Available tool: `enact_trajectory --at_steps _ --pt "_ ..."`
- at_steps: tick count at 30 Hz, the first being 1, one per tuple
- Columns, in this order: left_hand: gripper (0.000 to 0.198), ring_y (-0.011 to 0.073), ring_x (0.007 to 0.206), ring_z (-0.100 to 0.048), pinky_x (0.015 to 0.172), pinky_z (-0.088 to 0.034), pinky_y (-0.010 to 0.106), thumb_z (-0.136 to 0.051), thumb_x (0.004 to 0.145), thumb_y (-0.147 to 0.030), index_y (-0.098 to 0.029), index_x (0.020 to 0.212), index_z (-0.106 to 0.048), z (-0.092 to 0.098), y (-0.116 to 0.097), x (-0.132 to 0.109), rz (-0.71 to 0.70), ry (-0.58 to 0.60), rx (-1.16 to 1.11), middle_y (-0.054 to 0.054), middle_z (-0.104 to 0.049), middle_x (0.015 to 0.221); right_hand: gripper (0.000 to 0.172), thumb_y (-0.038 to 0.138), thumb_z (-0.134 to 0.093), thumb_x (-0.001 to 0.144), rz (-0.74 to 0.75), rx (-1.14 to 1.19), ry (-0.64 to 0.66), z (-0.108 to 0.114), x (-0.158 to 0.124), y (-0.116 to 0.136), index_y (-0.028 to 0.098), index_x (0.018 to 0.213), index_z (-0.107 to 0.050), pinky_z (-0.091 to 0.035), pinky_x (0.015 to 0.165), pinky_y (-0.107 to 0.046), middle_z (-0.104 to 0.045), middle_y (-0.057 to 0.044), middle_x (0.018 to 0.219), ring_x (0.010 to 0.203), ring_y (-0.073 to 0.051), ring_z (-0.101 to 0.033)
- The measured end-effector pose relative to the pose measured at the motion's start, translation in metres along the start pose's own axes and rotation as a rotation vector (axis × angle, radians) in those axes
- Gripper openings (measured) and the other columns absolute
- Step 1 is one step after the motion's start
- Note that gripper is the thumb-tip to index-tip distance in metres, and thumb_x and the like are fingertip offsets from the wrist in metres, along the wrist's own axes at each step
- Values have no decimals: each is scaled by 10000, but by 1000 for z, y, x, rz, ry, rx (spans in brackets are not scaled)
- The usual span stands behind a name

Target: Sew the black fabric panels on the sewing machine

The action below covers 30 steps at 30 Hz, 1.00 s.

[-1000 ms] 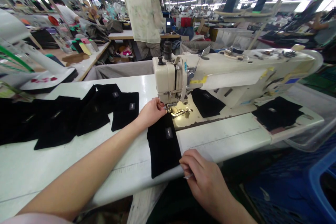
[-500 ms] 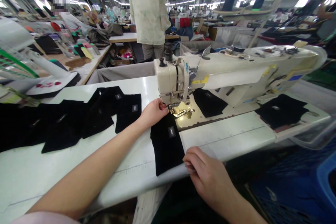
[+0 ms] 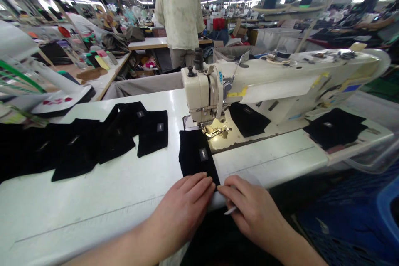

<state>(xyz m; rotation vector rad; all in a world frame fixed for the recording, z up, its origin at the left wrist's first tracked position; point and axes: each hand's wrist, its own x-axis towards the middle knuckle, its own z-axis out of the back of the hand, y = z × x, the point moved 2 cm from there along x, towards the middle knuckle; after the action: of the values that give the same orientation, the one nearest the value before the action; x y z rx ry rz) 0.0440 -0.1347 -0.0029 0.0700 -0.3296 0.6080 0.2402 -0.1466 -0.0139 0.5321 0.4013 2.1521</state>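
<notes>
A black fabric piece with a small dark label lies on the white table in front of the sewing machine. Its far edge is beside the presser foot. My left hand covers the near end, fingers together over the fabric and thumb hidden. At the near right corner, my right hand is closed, its fingertips by the cloth. A small pale pointed tool sticks out from under its fingers; its exact kind is hidden.
More labelled black pieces overlap on the table at left. One black piece lies under the machine arm, another at the right end. A blue crate stands at lower right. A person stands beyond the table.
My left hand has left the presser foot and come back to the fabric's near end. My right hand stays by the corner, and the pale tool now shows below its fingers.
</notes>
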Motion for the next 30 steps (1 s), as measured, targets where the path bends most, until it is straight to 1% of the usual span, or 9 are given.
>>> enact_trajectory --at_steps 3,6,11,14,17,20,26,30 --pt "318 253 1139 -606 904 -572 373 -442 941 -114 -102 1215 -604 -5 3 -2 -27 3 44 94 -669 1207 315 51 -448 842 -6 -2 17 2 3 0 186 1074 -614 -397 611 -299 -597 -68 1012 777 -196 -572" --pt "309 256 1124 -616 883 -584 377 -434 937 -101 -100 1190 -611 -5 9 1 -49 11 58 98 -678 1182 344 46 -467 820 -15 1 36 3 7 -1 189 1098 -614 -419 640 -300 -599 -64 1028 806 -198 -578" --pt "330 269 1178 -599 917 -582 397 -447 934 -114 -107 1228 -598 -5 15 3 -46 43 59 111 -663 1221 333 55 -483 830 -31 -21 46 2 15 -6 193 1100 -621 -434 650 -304 -596 -53 1027 790 -191 -578" --pt "315 267 1183 -600 938 -579 402 -452 949 -130 -105 1222 -607 -5 21 6 -42 44 54 112 -665 1214 338 57 -498 841 -30 -40 47 1 22 -8 191 1127 -618 -444 666 -302 -598 -52 1042 824 -192 -583" --pt "299 263 1171 -605 943 -582 408 -455 967 -154 -102 1211 -621 -4 28 10 -44 40 42 116 -666 1209 309 67 -517 857 -25 -59 36 2 30 -11 183 1122 -626 -449 676 -297 -601 -53 1047 862 -194 -587" --pt "299 256 1161 -608 943 -585 408 -447 983 -174 -101 1211 -628 -3 36 15 -46 32 37 121 -668 1198 273 82 -524 879 -19 -81 22 5 39 -12 179 1109 -635 -452 679 -293 -607 -54 1043 853 -187 -590" --pt "281 246 1137 -619 937 -590 402 -457 993 -205 -119 1177 -651 1 51 27 -34 23 4 114 -683 1143 266 80 -550 880 -28 -123 24 6 56 -19 184 1107 -640 -456 707 -277 -624 -59 1085 899 -181 -602" --pt "283 241 1107 -626 923 -595 396 -443 1000 -211 -103 1155 -654 3 60 34 -39 10 -30 122 -684 1106 237 104 -547 903 -37 -151 27 5 66 -25 188 1101 -646 -448 695 -270 -617 -51 1069 864 -169 -600"
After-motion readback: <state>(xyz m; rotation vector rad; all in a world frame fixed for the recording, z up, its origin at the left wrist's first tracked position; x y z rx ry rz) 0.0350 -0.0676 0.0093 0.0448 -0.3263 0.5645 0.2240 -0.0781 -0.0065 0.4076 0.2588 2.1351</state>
